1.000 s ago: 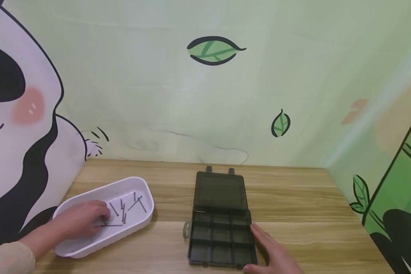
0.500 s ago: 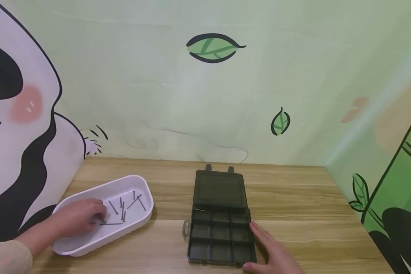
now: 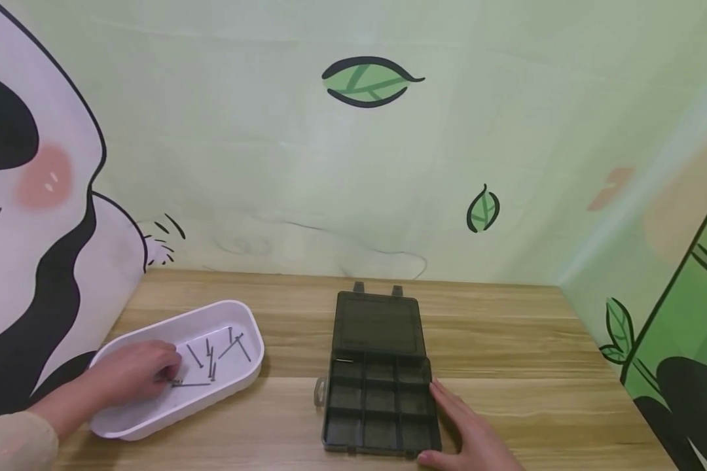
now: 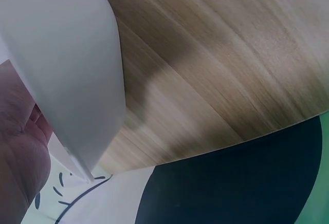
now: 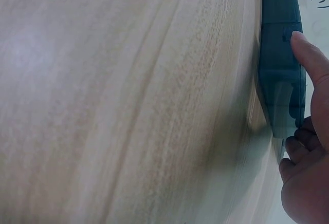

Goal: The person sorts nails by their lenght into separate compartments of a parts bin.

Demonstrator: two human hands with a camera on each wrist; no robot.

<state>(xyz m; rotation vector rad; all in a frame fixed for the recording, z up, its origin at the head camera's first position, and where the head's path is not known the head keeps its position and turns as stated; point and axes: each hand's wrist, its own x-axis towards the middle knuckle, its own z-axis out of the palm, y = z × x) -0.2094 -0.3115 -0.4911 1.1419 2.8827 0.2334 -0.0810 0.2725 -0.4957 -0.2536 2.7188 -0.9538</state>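
My left hand (image 3: 138, 373) reaches down into a white oblong tray (image 3: 250, 320), fingers curled and bunched among thin metal screws (image 3: 213, 363). Its fingertips are mostly hidden, and I cannot tell whether they pinch a screw. In the left wrist view the tray wall (image 4: 77, 70) covers most of that hand. At the right, my right hand (image 3: 474, 435) touches the near right corner of a dark see-through compartment box (image 3: 381, 454), fingers along its side and thumb at the front edge. The box's lid (image 3: 379, 324) lies folded back. One small screw (image 3: 344, 360) lies in its far left compartment.
Both containers stand on a wood-grain table (image 3: 289, 418). A small clear tab (image 3: 320, 392) sticks out at the box's left side. Behind the table rises a pale green wall (image 3: 241, 163) with a painted panda and leaves.
My left hand has shifted slightly left inside the tray and its fingers have drawn closer together. The right hand keeps its place at the box.
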